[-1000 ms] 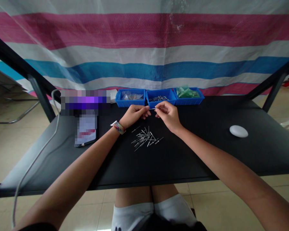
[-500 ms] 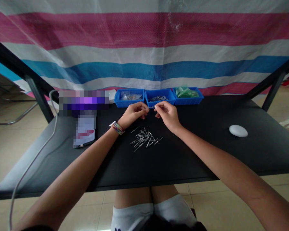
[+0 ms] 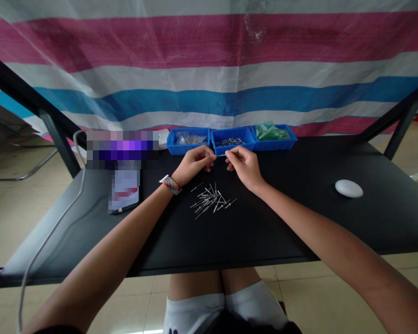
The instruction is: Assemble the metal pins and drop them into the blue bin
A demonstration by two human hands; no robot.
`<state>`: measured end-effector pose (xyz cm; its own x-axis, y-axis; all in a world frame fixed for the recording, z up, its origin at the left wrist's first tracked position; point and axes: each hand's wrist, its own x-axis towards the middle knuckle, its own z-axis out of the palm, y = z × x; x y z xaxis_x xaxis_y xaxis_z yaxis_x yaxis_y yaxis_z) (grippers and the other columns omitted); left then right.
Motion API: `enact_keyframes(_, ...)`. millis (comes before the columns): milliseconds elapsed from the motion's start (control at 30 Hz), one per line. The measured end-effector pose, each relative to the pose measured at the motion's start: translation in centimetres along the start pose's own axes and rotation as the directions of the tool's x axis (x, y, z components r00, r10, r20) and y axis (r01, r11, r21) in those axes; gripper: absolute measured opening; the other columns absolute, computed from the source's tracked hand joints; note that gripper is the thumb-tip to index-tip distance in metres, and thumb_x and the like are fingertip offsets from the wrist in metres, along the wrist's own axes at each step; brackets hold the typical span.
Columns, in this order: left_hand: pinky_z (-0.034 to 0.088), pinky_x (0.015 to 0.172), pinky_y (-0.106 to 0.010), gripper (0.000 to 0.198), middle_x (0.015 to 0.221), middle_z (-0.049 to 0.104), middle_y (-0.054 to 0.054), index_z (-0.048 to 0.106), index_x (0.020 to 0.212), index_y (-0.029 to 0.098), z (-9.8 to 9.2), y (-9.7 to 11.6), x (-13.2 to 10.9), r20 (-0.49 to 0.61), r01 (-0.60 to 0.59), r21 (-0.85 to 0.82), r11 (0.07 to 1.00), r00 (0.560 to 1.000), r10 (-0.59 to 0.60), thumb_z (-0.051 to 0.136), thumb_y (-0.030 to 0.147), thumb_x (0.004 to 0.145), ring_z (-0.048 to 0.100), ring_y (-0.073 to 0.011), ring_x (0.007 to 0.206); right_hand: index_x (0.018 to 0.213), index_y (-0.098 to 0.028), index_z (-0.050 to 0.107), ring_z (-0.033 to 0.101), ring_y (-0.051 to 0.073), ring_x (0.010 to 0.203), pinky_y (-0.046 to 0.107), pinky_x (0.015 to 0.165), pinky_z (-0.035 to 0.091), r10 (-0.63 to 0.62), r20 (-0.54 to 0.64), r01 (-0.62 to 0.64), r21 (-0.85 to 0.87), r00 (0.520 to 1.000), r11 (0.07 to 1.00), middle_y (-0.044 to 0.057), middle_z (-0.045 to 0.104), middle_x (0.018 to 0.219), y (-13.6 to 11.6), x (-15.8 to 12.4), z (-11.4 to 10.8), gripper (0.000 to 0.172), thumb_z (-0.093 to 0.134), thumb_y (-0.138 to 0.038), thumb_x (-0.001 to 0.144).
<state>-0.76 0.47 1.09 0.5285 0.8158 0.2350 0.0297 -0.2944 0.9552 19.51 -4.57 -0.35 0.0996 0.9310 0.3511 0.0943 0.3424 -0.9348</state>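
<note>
The right hand (image 3: 244, 166) is pinching a thin metal pin (image 3: 222, 155) between thumb and forefinger, its fingertips closing on the pin and its other fingers curling loosely underneath. The pin is lying roughly level in the narrow gap between the two hands, pointing from the right fingertips toward the left ones. The left hand (image 3: 195, 163) is bringing its thumb and forefinger close together at the pin's other end; whether they are gripping or just nearing it, I cannot tell. A woven bracelet (image 3: 171, 184) is circling the wrist behind the left fingers.

Nearer the body than both sets of fingers, a loose pile of pins (image 3: 212, 199) is lying on the black table (image 3: 247, 236). Just beyond the fingertips, the middle blue bin (image 3: 230, 133) is holding more pins. Beyond the left fingers, the left blue bin (image 3: 186, 150) is holding a clear plastic bag (image 3: 188, 138); beyond and right of the right fingers, the right blue bin (image 3: 277, 144) is holding green plastic (image 3: 270, 132). Well to the right of the right fingers, a white oval object (image 3: 349, 188) is resting on the table.
</note>
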Motion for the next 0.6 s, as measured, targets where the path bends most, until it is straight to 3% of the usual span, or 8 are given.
enact_keyframes(333,0.052,0.058,-0.022,0.047,0.075,0.067,-0.003,0.069,0.082,0.016,0.0,-0.05,0.03,-0.013,0.027,0.044,0.999,1.0,-0.026,0.075,0.061,0.091,0.062,-0.0113,0.06,0.089,-0.022,0.068,0.067,0.014,0.062,0.029,0.057,0.056,0.022,0.002,-0.022,0.049,1.0,0.999,0.0,0.07,0.081,0.02,-0.11,0.12,0.018,0.076,-0.038,0.084)
enact_keyframes(600,0.052,0.057,-0.023,0.051,0.074,0.069,-0.004,0.072,0.08,0.016,0.19,-0.08,0.07,-0.023,0.054,0.06,0.997,0.998,-0.053,0.074,0.066,0.09,0.062,-0.0117,0.06,0.089,-0.022,0.069,0.067,0.014,0.063,0.028,0.056,0.055,0.011,-0.006,-0.011,0.032,1.0,0.999,0.0,0.07,0.082,0.03,-0.08,0.12,0.02,0.074,-0.041,0.087)
